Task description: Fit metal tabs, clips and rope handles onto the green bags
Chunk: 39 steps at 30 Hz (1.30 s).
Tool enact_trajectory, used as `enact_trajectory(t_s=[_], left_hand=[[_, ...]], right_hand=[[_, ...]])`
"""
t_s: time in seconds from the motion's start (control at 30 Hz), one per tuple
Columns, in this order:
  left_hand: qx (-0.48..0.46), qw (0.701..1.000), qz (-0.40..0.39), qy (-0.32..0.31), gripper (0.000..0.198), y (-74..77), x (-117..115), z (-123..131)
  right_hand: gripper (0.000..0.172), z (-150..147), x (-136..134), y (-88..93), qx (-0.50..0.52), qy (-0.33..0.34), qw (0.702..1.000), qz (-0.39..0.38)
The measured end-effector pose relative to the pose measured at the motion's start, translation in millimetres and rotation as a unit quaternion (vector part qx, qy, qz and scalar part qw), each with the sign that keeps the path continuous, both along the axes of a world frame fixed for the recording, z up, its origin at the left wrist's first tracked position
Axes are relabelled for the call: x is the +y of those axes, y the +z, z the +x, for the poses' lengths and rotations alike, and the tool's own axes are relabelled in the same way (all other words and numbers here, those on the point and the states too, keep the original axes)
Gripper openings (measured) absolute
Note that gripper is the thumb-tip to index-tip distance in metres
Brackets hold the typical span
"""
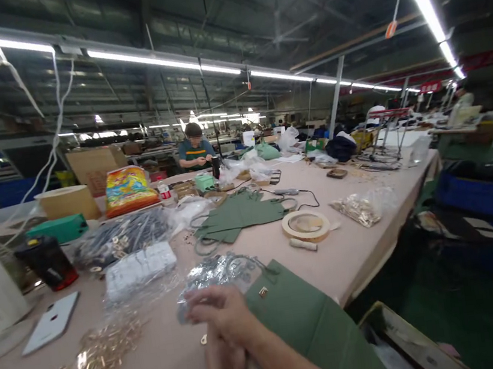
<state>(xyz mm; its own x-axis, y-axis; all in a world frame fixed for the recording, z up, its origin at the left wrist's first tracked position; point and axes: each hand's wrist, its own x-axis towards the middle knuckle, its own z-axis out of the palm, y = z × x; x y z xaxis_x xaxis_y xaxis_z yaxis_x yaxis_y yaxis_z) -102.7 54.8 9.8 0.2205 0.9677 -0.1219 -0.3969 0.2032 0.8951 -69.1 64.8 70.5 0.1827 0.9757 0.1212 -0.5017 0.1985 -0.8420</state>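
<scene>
My right hand (pixel 222 312) is over the near part of the table, its fingers curled and pointing left. Whether anything small sits between them I cannot make out. My left hand (pixel 221 357) is just below, close against the right, and its fingers are mostly hidden. Beside my hands on the right lies a green bag panel (pixel 305 307) with a small gold-coloured metal fitting (pixel 263 292) and a cord loop near its top edge. Behind the hands rests a clear plastic bag (pixel 221 269) of shiny parts. A small gold piece (pixel 204 339) is on the table to the left.
Loose gold metal parts (pixel 95 365) spread at the left, near a phone (pixel 51 322) and a dark cup (pixel 48 262). Farther back are stacked green panels (pixel 241 214), a tape roll (pixel 305 225) and bagged parts (pixel 359 209). Across the table a person (pixel 195 149) sits.
</scene>
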Motion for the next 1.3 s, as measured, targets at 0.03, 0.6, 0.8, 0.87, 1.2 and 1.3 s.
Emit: enact_trajectory(t_s=[0.03,0.6,0.8,0.87,1.2,1.3], left_hand=[[0.004,1.000,-0.002,0.000,0.044,-2.5,-0.6,-5.8],[0.257,0.926,0.161,0.223,0.044,-19.9,11.1,-62.0],[0.442,0.750,0.487,0.072,0.030,20.0,5.2,-27.2],[0.437,0.759,0.483,-0.014,0.040,27.0,-2.0,3.2],[0.226,0.881,0.383,-0.160,0.031,9.7,-3.9,88.9],[0.174,0.916,0.333,-0.140,0.029,2.0,-5.6,88.4]], right_hand=[[0.053,23.5,-6.9,-1.3,-0.007,-0.016,1.000,0.000],[0.048,217.5,-56.5,-111.4,-0.066,-0.223,0.969,-0.085],[0.043,219.0,-58.8,-111.9,-0.105,-0.223,0.965,-0.089],[0.041,218.9,-60.8,-110.9,-0.124,-0.219,0.964,-0.084],[0.031,210.5,-71.8,-90.8,-0.038,-0.105,0.991,-0.072],[0.035,213.4,-72.1,-91.6,-0.024,-0.101,0.990,-0.093]])
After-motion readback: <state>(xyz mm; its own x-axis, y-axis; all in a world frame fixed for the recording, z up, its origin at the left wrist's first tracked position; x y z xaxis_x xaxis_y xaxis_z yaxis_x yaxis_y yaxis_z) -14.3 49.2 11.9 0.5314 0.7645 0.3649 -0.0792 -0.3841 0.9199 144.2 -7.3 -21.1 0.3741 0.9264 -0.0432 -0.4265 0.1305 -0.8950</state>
